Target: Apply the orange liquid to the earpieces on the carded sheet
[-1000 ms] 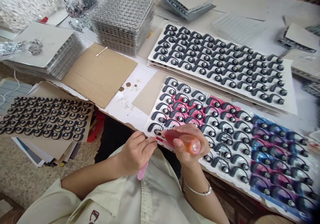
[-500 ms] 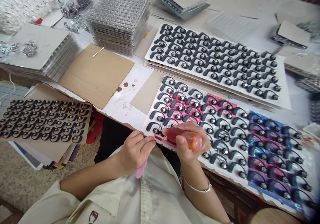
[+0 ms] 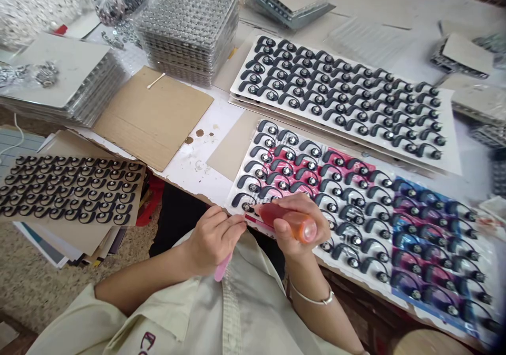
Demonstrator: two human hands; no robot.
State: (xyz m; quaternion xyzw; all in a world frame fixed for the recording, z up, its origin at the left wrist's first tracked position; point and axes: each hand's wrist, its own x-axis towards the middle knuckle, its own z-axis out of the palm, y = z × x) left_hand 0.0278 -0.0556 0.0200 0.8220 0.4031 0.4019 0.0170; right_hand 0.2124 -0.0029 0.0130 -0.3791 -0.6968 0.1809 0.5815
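My right hand (image 3: 302,223) is wrapped round a squeeze bottle (image 3: 282,218) of red-orange liquid. Its narrow tip points left, at the lower-left corner piece of the near sheet; whether it touches cannot be made out. Closed round a pink-handled tool (image 3: 223,268), my left hand (image 3: 217,241) is just left of that corner, and the tool's working end is hidden by the fingers. Rows of black curved pieces (image 3: 294,189), each with a shiny round stud, lie on the near sheet, which has pink and blue printed areas.
Behind lies another white sheet (image 3: 450,133) of black pieces; a brown sheet (image 3: 136,197) of them is at left. Stacked clear trays (image 3: 185,33), a cardboard piece (image 3: 158,117) with a cotton swab (image 3: 156,80), and bags of small metal parts (image 3: 108,7) stand farther back.
The bottle in my right hand has turned slightly and its rear end has shifted a little left and down. My left hand stays nearly where it was.
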